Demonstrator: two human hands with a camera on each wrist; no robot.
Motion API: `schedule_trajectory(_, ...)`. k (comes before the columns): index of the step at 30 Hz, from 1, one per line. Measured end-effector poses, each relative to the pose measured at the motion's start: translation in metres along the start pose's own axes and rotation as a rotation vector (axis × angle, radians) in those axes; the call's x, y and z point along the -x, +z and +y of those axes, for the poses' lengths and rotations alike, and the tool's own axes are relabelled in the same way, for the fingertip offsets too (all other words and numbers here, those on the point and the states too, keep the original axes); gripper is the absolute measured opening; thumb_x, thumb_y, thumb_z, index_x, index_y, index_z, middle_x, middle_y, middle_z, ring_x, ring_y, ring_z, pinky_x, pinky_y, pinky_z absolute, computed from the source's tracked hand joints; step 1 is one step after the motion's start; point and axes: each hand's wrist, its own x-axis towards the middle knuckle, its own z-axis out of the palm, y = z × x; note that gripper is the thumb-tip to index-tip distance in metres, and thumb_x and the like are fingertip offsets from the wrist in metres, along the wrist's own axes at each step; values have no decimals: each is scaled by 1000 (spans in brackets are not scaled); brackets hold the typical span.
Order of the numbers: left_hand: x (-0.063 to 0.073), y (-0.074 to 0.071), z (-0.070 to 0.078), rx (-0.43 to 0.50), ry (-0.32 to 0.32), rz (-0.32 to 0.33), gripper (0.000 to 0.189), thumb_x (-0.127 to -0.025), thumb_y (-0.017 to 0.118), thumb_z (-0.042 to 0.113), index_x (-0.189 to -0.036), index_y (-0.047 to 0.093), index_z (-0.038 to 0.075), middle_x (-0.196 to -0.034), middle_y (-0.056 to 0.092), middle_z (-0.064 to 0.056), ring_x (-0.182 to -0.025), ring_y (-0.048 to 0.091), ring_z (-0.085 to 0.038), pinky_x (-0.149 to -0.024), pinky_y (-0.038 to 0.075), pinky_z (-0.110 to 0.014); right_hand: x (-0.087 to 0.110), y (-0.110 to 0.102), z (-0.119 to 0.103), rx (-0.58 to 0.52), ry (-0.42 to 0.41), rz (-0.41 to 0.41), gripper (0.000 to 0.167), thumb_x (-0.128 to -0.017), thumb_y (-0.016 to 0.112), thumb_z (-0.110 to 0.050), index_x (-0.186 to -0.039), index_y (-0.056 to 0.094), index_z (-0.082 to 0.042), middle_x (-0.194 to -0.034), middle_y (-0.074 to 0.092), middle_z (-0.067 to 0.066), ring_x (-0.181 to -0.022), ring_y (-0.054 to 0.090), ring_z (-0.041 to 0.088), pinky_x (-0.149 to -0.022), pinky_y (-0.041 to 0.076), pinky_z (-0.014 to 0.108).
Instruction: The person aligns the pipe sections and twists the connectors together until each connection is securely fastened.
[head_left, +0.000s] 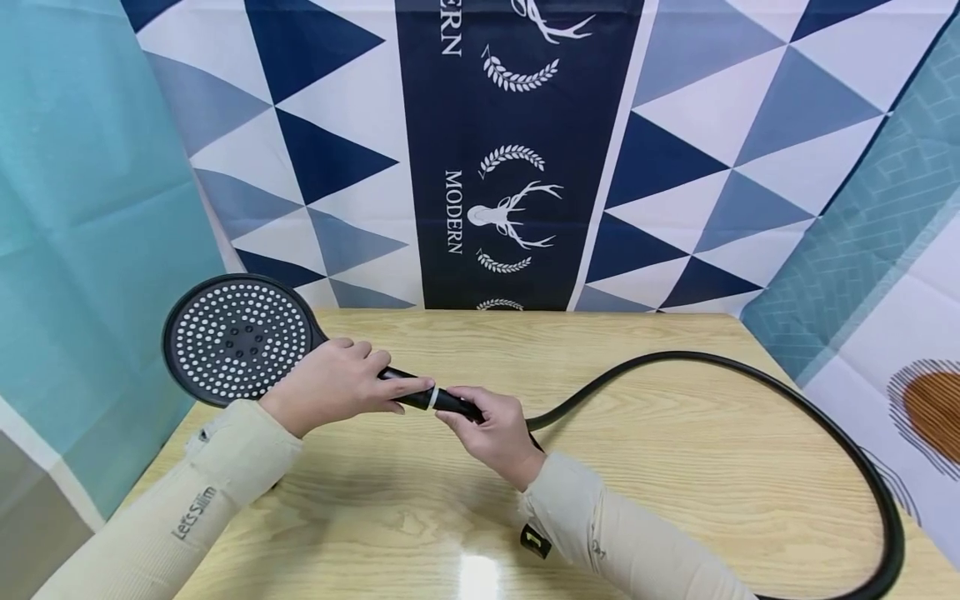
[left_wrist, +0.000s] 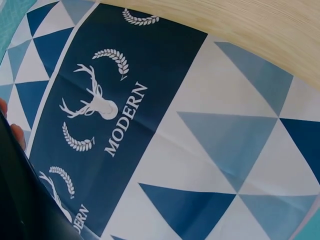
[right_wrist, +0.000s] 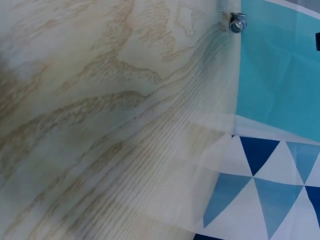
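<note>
A black shower head (head_left: 240,337) with a round face of white nozzles is raised over the left of the table, face toward the head camera. My left hand (head_left: 337,383) grips its handle (head_left: 408,387), the index finger lying along it. At the handle's lower end, beside a pale ring (head_left: 433,397), my right hand (head_left: 491,425) holds the black end piece of the hose between thumb and fingers. The black hose (head_left: 690,356) runs from there in a wide loop. In the left wrist view, fingertips (left_wrist: 17,135) show behind a dark shape; the right wrist view shows neither hand.
The wood-grain table (head_left: 600,508) lies under both hands. A patterned cloth (head_left: 510,167) hangs behind it, with teal cloth (head_left: 90,208) on the left. In the right wrist view, a small shiny metal fitting (right_wrist: 237,22) sits near the table's edge.
</note>
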Motion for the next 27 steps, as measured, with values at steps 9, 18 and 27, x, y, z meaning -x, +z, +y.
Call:
schedule_trajectory(9, 3, 3, 1, 12, 14, 0, 36, -93, 46, 48, -122, 60, 34, -66, 47, -1, -48, 40, -13, -43, 33, -23, 4, 2, 0, 53, -32, 15, 36, -94, 61, -27, -96, 66, 9, -79, 70, 18, -56, 63, 15, -53, 50, 17)
schedule_trajectory(18, 7, 2, 0, 32, 9, 47, 50, -104, 18, 44, -119, 64, 31, -65, 45, -2, -47, 37, -14, -42, 31, -23, 0, 3, -2, 44, -7, -18, 40, -95, 59, -31, -94, 67, 8, -79, 70, 17, -56, 62, 12, -51, 48, 14)
schedule_trajectory(27, 3, 1, 2, 24, 19, 23, 52, -105, 15, 43, -121, 64, 31, -66, 46, -2, -48, 37, -14, -43, 32, -24, 0, -1, -3, 86, 15, -34, 45, -96, 56, -36, -94, 67, 8, -74, 68, 12, -53, 57, 8, -49, 45, 13)
